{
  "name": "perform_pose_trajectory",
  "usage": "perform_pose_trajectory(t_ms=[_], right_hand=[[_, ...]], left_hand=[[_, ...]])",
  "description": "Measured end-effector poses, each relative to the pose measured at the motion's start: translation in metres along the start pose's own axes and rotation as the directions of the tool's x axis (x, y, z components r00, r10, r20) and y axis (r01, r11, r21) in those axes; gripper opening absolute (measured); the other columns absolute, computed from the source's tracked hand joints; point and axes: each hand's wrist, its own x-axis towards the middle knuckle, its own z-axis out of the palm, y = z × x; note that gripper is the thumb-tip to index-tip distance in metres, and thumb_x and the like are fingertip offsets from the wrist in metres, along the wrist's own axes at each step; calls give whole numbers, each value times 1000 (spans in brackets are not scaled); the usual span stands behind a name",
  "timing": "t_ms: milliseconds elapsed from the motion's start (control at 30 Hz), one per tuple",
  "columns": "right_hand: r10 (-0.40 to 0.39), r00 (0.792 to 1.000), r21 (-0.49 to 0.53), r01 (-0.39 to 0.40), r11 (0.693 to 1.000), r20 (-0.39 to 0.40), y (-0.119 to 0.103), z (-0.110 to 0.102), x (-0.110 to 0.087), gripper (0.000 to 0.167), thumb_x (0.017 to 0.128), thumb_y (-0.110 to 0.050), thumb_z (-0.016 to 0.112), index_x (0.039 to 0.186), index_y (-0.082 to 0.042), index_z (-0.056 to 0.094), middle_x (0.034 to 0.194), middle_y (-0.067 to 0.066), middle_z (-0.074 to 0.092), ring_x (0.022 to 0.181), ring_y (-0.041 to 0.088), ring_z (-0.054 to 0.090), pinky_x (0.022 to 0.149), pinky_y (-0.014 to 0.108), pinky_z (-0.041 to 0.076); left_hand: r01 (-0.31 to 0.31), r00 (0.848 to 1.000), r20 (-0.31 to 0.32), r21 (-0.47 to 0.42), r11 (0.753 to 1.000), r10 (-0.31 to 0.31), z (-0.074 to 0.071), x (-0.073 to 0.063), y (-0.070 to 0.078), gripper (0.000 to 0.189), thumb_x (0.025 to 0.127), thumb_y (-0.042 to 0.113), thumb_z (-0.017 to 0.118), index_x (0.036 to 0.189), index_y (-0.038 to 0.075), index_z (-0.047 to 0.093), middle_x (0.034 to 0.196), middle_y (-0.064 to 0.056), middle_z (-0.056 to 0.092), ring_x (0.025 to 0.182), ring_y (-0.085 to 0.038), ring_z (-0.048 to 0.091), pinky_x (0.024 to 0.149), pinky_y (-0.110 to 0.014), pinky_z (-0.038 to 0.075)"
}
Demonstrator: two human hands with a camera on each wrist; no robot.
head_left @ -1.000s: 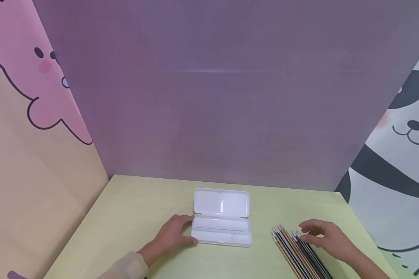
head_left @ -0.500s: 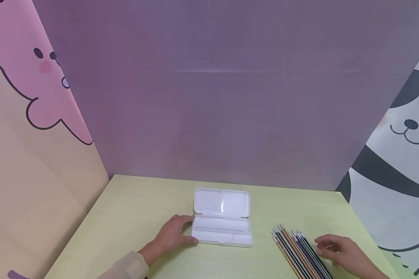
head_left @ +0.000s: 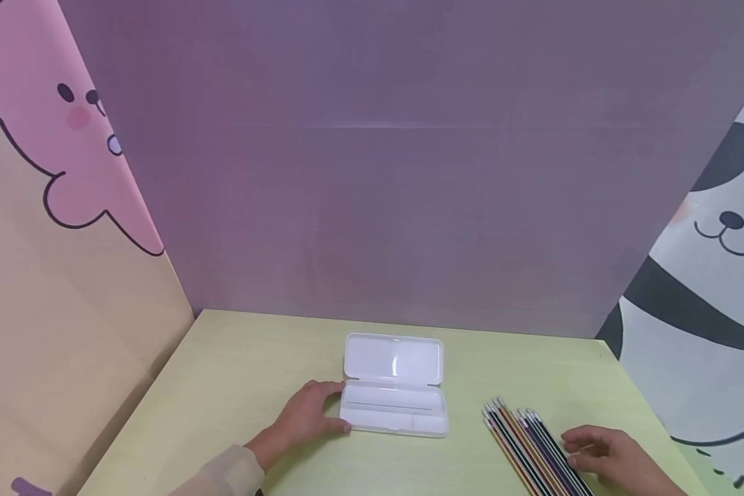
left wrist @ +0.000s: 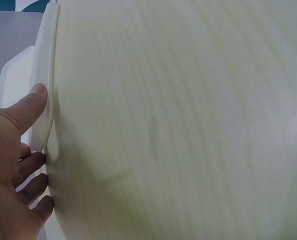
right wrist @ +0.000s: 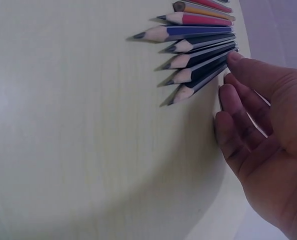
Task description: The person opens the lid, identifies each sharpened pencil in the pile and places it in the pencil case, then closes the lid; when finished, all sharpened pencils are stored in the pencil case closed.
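Note:
A white pencil case (head_left: 397,420) lies with its lid (head_left: 394,359) folded back; its compartments hold nothing visible. My left hand (head_left: 313,415) grips the case's left end, thumb at the front corner and fingers along the side. To the right, a row of pencils (head_left: 529,451) lies slanting side by side, white ends away from me. In the right wrist view their sharpened tips (right wrist: 181,75) show dark, blue and red bodies. My right hand (head_left: 607,451) is beside the outermost dark pencil, thumb tip right at it and fingers loosely bent, none wrapped round a pencil.
The pale yellow table (head_left: 254,351) meets a purple backboard (head_left: 397,207) at its far edge. A side panel with a pink cartoon (head_left: 31,83) stands at the left, one with a panda (head_left: 719,275) at the right.
My right hand has moved off the pencils' far ends, right and toward me, to the outer side of the row. The left hand and the case have stayed put.

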Motion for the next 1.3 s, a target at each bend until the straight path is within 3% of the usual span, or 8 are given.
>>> perform_pose_trajectory(t_ms=[300,467,567,667,833,1000,1167,1300], right_hand=[[-9,1000,-3,9,1000,2,4,-1,5,36,90,-11,75,124,1,68,114,12,72,98,25,67,79,37,59],[-88,996,-43,89,995,19,6,-4,7,35,92,-16,74,122,0,68,114,13,72,97,24,67,74,33,58],[-171,985,-70,172,983,26,5,-6,4,36,92,-18,75,122,0,68,112,13,72,91,16,67,67,30,56],[-204,979,-126,202,971,0,3,-6,4,36,91,-19,76,121,0,69,107,11,72,86,13,67,63,28,55],[-205,978,-220,192,956,-38,0,-4,9,33,89,-19,78,117,-2,72,97,4,72,81,12,66,60,26,55],[-231,972,-252,214,944,-42,2,-4,11,29,88,-16,77,114,-4,73,93,2,71,75,1,61,59,24,54],[-211,975,-276,187,943,-61,1,-4,13,25,88,-17,76,110,-7,74,90,-1,72,73,2,58,61,23,51],[-269,961,-325,235,916,-60,1,-7,14,22,87,-18,77,107,-9,75,92,-3,73,77,-2,60,66,22,53]], left_hand=[[-3,1000,7,8,1000,3,-3,0,3,83,73,41,92,141,6,61,133,-12,66,122,-33,58,107,-55,48],[-2,1000,6,15,1000,2,-3,0,2,82,73,41,92,141,7,61,133,-12,66,121,-32,59,107,-54,48],[5,1000,6,10,1000,-5,-2,0,1,83,72,42,92,141,7,61,133,-12,66,121,-32,59,107,-54,48],[10,1000,6,5,1000,-10,0,0,-1,83,72,43,92,141,8,61,134,-11,65,123,-32,58,108,-54,48],[12,1000,4,9,1000,-13,1,0,-2,83,73,43,91,142,9,61,135,-10,65,124,-31,58,108,-53,48],[8,1000,1,2,1000,-8,0,0,0,82,72,41,91,141,8,62,134,-10,66,123,-31,58,107,-53,48],[9,1000,-1,3,1000,-9,-1,-1,2,81,73,41,91,141,8,62,136,-10,65,125,-32,58,108,-53,48],[10,1000,-1,-1,1000,-10,-1,-2,3,81,73,41,91,141,8,62,135,-11,65,125,-32,58,108,-54,47]])
